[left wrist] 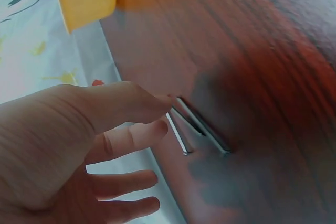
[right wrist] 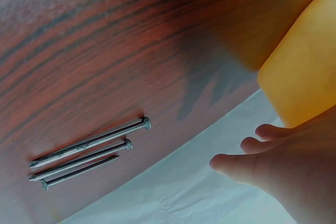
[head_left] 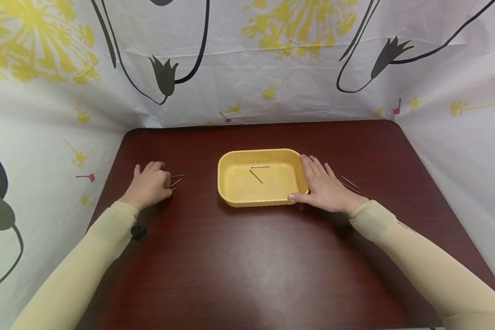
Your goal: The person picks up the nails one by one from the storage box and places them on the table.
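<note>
At the table's left side, my left hand (head_left: pixel 149 183) is bent down over three metal nails (head_left: pixel 178 175). In the left wrist view, its thumb and index fingertips lie close to the ends of those nails (left wrist: pixel 203 126); contact is unclear. The other fingers are spread loosely. A yellow tray (head_left: pixel 239 190) stands mid-table with two nails (head_left: pixel 261 167) in it. My right hand (head_left: pixel 327 190) rests on the tray's right end, fingers extended along the rim and thumb at the front corner. Beyond that hand lie three more nails (right wrist: pixel 89 144), side by side, partly hidden in the head view.
The dark red-brown wooden table (head_left: pixel 247 256) has rounded far corners. White cloth (head_left: pixel 214 78) with yellow and grey flower prints hangs behind it and along both sides. A small black object (head_left: pixel 138 232) is at the left wrist.
</note>
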`<action>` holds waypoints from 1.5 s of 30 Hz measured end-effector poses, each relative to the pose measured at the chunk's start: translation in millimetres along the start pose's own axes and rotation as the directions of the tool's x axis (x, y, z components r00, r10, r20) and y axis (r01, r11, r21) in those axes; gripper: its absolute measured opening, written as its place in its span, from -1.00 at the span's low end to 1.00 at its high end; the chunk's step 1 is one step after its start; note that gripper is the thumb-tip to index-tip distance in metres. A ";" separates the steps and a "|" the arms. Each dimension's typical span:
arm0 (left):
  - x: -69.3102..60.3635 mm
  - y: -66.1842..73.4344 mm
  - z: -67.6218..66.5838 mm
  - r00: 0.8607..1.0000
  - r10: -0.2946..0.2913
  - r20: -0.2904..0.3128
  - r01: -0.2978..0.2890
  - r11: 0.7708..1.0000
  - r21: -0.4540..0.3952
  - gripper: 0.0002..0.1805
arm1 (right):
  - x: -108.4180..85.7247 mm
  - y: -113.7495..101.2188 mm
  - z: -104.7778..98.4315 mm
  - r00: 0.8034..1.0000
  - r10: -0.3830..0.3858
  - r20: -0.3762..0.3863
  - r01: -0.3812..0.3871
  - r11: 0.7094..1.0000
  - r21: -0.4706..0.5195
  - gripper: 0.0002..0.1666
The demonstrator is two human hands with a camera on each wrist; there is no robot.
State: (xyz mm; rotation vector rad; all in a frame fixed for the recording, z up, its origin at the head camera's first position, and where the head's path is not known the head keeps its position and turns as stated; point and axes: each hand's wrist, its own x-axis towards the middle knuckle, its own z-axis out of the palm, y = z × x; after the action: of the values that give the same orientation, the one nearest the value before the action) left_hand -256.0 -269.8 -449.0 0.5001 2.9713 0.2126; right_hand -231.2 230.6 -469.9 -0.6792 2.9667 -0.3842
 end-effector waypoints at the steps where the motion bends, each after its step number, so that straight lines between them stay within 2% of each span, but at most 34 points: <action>1: 0.2 1.4 -1.0 1.000 0.006 -0.009 -0.006 1.000 -0.001 -0.82 | -0.3 -0.1 0.0 1.000 0.001 0.002 -0.001 1.000 0.001 0.48; 8: 1.2 19.7 -11.5 0.993 0.059 -0.101 -0.062 0.998 -0.024 -0.88 | -1.1 -0.4 1.9 1.000 0.000 0.001 0.000 1.000 -0.005 0.48; 13: 5.6 39.8 -19.2 0.979 0.111 -0.173 -0.114 0.993 -0.010 -0.79 | -1.1 0.4 6.5 1.000 0.001 -0.001 -0.001 1.000 -0.005 0.49; 20: 15.4 70.7 -37.4 0.961 0.150 -0.232 -0.151 0.988 0.016 -0.62 | -2.1 0.0 4.2 1.000 0.008 0.014 -0.008 1.000 -0.006 0.49; 26: 28.9 91.8 -49.6 0.930 0.220 -0.295 -0.233 0.972 -0.010 -0.55 | -2.7 -0.2 0.5 1.000 0.008 0.019 -0.008 1.000 0.000 0.47; 33: 46.1 111.2 -57.5 0.897 0.250 -0.363 -0.287 0.957 -0.049 -0.50 | -0.9 0.0 0.3 1.000 0.017 0.023 -0.017 1.000 -0.004 0.49; 35: 50.1 117.1 -61.0 0.887 0.268 -0.375 -0.307 0.950 -0.048 -0.48 | -0.1 0.1 0.7 1.000 0.017 0.022 -0.017 1.000 -0.003 0.49; 38: 55.4 125.9 -66.0 0.881 0.295 -0.370 -0.331 0.943 -0.036 -0.46 | 0.3 0.2 1.0 1.000 0.016 0.019 -0.016 1.000 -0.003 0.49; 45: 67.6 145.9 -68.1 0.885 0.359 -0.295 -0.369 0.929 0.024 -0.46 | 0.2 -0.9 -0.8 1.000 0.005 0.005 -0.005 1.000 -0.018 0.48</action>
State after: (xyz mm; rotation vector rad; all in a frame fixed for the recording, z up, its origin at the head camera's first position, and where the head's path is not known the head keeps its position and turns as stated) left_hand -283.0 -118.9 -365.5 1.1175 3.1186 0.4029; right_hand -231.1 229.9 -468.8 -0.6736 2.9697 -0.3547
